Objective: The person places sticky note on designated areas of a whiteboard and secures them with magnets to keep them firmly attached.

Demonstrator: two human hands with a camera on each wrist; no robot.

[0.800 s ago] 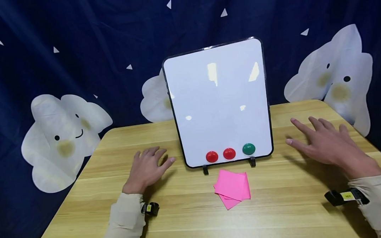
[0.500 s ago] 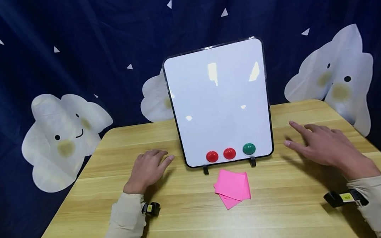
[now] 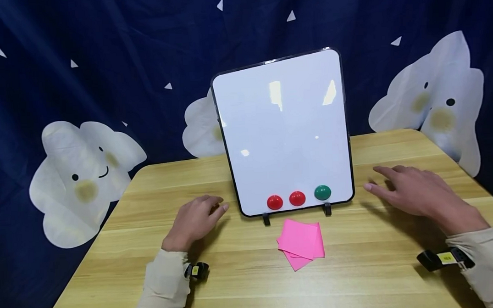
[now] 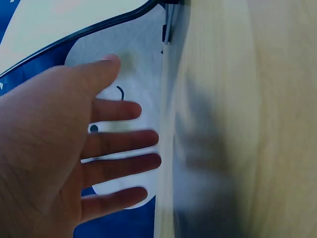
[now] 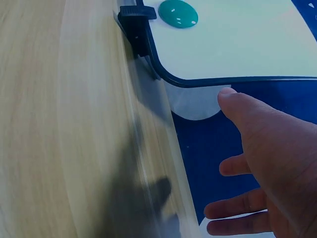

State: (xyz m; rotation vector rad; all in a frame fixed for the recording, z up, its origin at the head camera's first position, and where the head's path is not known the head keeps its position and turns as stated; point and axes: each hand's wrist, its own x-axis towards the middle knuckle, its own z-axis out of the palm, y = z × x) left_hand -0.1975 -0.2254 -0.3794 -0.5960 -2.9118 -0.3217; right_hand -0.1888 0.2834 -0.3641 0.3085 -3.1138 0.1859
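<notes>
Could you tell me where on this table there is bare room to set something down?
The front strip of the table, between the pink notes and the near edge, is bare. So is the wood left of the left hand. It is crowded around the whiteboard, with its feet, the notes and the right hand close by.

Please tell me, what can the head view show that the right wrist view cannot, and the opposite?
Only the head view shows the left hand, the two red magnets and the pink notes on the table. Only the right wrist view shows, from close by, the black foot clip under the whiteboard's corner. Both show the right hand, open and holding nothing, the green magnet and the whiteboard.
</notes>
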